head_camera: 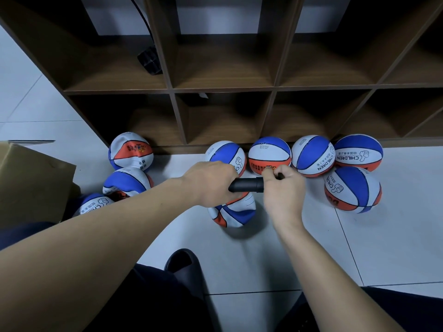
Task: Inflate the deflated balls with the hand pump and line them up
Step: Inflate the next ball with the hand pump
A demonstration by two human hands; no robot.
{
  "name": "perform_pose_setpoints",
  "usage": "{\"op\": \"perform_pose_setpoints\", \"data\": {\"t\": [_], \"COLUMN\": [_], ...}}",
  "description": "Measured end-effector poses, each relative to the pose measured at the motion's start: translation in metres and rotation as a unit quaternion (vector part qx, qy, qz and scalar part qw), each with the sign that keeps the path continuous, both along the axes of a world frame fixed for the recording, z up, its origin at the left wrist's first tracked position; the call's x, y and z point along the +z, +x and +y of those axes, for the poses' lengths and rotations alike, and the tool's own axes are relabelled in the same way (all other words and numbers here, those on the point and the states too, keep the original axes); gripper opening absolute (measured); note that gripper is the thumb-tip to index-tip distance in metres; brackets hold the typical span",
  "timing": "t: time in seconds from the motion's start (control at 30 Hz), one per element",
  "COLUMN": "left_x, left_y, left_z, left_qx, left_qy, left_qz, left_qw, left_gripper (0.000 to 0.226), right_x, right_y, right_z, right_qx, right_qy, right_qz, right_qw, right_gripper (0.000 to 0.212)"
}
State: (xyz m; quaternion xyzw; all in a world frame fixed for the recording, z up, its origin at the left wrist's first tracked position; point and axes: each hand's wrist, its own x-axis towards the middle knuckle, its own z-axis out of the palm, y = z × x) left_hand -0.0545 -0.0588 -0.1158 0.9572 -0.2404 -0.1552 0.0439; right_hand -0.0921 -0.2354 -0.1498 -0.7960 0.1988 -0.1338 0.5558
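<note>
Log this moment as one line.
left hand grips pump | right hand grips handle | crumpled ball beneath | pumping

Floor (395,248): pale glossy tiles with thin dark grout lines. Shelving unit (223,87): dark brown wood, open cubbies (two rows visible), against a white wall (215,13). Cardboard box (31,178): far left.

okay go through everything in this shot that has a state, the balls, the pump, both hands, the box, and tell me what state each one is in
hand pump: held level in both hands over a ball
ball under the pump: sagging, deflated
three balls at left: dented, deflated
four balls by the shelf: round, inflated, in a row
ball in front of the row: round, inflated
left hand: gripping the pump body
right hand: gripping the pump's handle end
cardboard box: flap open
</note>
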Motion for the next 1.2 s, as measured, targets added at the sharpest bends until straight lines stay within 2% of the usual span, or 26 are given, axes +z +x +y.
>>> {"op": "perform_pose_setpoints", "data": {"t": [0.17,0.3,0.5,0.63,0.87,1.13,1.2], "left_x": [0.009,0.012,0.009,0.008,-0.002,0.001,0.005], "left_y": [0.01,0.017,0.014,0.012,0.004,0.003,0.006], "left_z": [0.007,0.017,0.017,0.014,0.003,0.0,0.004], "left_qx": [0.022,0.027,0.015,0.004,-0.008,0.007,0.018], "left_qy": [-0.02,-0.012,0.018,0.025,0.027,-0.023,-0.027], "left_qz": [0.017,0.001,-0.032,-0.047,-0.025,0.011,0.004], "left_qw": [0.999,1.0,0.999,0.999,0.999,1.0,0.999], "left_gripper": [0.037,0.037,0.039,0.037,0.028,0.036,0.035], "right_x": [0.014,0.023,0.003,-0.004,-0.008,0.005,0.013], "right_y": [0.018,0.022,0.013,0.009,-0.002,0.012,0.019], "right_z": [-0.046,-0.081,-0.045,-0.021,0.006,-0.02,-0.044], "right_qx": [-0.022,-0.05,-0.08,-0.063,-0.023,0.027,0.01], "right_qy": [-0.001,0.043,0.035,0.038,0.029,-0.003,0.007], "right_qz": [0.022,0.014,0.009,-0.006,0.0,0.028,0.038], "right_qw": [1.0,0.998,0.996,0.997,0.999,0.999,0.999], "right_gripper": [0.031,0.031,0.03,0.029,0.043,0.038,0.035]}}
